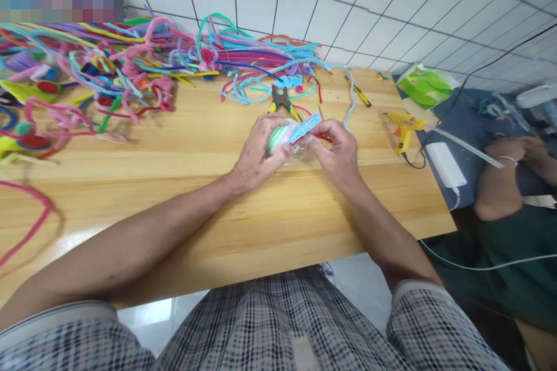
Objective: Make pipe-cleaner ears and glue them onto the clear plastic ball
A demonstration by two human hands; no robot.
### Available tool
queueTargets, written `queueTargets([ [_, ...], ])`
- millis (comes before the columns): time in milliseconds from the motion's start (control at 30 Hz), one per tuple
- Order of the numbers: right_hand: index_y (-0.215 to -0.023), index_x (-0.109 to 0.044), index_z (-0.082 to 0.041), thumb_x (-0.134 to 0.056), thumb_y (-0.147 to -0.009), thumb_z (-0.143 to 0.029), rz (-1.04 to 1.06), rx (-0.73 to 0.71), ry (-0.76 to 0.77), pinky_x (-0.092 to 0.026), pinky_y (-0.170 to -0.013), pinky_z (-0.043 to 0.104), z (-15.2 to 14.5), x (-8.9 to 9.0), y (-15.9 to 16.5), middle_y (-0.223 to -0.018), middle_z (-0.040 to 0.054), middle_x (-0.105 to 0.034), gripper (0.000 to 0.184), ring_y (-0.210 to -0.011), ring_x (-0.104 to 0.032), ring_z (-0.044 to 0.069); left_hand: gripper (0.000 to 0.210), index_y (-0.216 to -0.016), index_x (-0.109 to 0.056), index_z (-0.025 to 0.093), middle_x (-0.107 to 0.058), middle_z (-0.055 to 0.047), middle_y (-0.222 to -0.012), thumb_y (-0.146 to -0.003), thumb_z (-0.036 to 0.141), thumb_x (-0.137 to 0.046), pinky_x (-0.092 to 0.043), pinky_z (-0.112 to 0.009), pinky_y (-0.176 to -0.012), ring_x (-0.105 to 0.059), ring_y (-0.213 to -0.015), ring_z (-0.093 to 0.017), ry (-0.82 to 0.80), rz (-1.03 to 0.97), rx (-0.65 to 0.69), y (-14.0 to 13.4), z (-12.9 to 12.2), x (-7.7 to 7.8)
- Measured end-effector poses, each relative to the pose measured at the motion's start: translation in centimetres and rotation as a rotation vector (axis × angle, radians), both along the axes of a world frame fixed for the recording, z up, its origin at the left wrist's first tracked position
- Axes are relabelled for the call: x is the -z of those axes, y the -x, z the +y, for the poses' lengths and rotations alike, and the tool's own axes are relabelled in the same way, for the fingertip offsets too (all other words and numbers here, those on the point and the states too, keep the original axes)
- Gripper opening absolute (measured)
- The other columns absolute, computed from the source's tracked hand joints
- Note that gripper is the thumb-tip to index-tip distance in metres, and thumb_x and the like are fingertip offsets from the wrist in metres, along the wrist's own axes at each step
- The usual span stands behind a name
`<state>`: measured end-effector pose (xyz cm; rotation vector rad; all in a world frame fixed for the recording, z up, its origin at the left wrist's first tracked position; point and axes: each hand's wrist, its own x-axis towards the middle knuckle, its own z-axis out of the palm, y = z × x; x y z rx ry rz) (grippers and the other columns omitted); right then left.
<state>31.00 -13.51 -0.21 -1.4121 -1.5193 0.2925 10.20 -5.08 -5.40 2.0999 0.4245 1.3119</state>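
Over the middle of the wooden table, my left hand (259, 156) is closed around a rounded bundle of green, pink and white pipe cleaners (279, 136). A flat light-blue pipe cleaner piece (306, 126) lies against the bundle's right side. My right hand (334, 148) pinches that blue piece with thumb and forefinger. A bit of red pipe cleaner (323, 137) shows beside my right fingers. Something clear and shiny sits under the bundle, too blurred to name. Just beyond my hands are pliers (282, 99) with yellow and green handles.
Loose coloured pipe cleaners (143, 64) heap along the table's back and left. At the right lie a yellow glue gun (405, 128), a yellow cutter (362, 95) and a white power adapter (446, 165). A green packet (426, 86) stands near a co-worker's arm (500, 185).
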Motion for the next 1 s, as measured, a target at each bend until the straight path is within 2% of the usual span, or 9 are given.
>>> queueTargets([
  [67,-0.092,-0.076,-0.028,-0.084,-0.099,-0.042,0.018,-0.007,0.007,-0.062,-0.093,0.040,0.0,0.0,0.1,-0.095,-0.0005,-0.081,0.017,-0.091,-0.075,0.021,0.044,-0.147,-0.056,0.030,-0.068,-0.013,-0.149,-0.114,0.060,-0.059,-0.055,-0.057,-0.125,-0.065,-0.146,-0.032,0.008,0.017,-0.004,0.1,0.0,-0.1],
  [233,-0.089,-0.075,-0.029,-0.088,-0.096,-0.060,0.056,0.005,0.038,-0.062,-0.092,0.042,0.3,-0.1,0.4,-0.093,0.0000,-0.080,0.034,-0.091,-0.074,0.022,0.052,-0.147,-0.055,0.029,-0.067,-0.015,-0.153,-0.113,0.068,-0.053,-0.052,-0.063,-0.128,-0.063,-0.148,-0.035,0.049,0.087,-0.001,0.3,0.0,-0.3],
  [300,-0.089,-0.075,-0.029,-0.087,-0.095,-0.063,0.062,0.002,0.040,-0.062,-0.092,0.042,0.4,-0.1,0.5,-0.094,0.0001,-0.080,0.036,-0.092,-0.074,0.022,0.054,-0.147,-0.055,0.029,-0.067,-0.015,-0.153,-0.113,0.071,-0.052,-0.052,-0.063,-0.129,-0.062,-0.150,-0.035,0.058,0.101,-0.004,0.4,0.0,-0.3],
  [600,-0.088,-0.075,-0.028,-0.089,-0.096,-0.054,0.066,-0.025,0.004,-0.060,-0.090,0.040,0.4,-0.3,0.6,-0.091,-0.0015,-0.078,0.030,-0.089,-0.074,0.021,0.053,-0.150,-0.053,0.030,-0.064,-0.016,-0.156,-0.113,0.068,-0.054,-0.052,-0.062,-0.129,-0.060,-0.151,-0.035,0.043,0.081,0.028,0.6,0.0,-0.1],
  [833,-0.088,-0.072,-0.029,-0.085,-0.097,-0.060,0.066,-0.013,0.036,-0.061,-0.090,0.040,0.6,0.1,0.5,-0.093,-0.0008,-0.079,0.035,-0.091,-0.074,0.022,0.053,-0.152,-0.052,0.031,-0.063,-0.016,-0.159,-0.113,0.068,-0.054,-0.051,-0.062,-0.131,-0.060,-0.153,-0.035,0.032,0.115,0.018,0.7,0.2,-0.1],
  [1000,-0.093,-0.075,-0.029,-0.081,-0.101,-0.057,0.018,-0.042,0.070,-0.061,-0.093,0.040,0.0,-1.4,0.3,-0.098,0.0009,-0.081,0.030,-0.093,-0.074,0.022,0.053,-0.155,-0.055,0.032,-0.063,-0.014,-0.157,-0.113,0.064,-0.061,-0.054,-0.065,-0.129,-0.060,-0.151,-0.037,0.044,0.074,0.021,0.9,0.4,0.4],
])
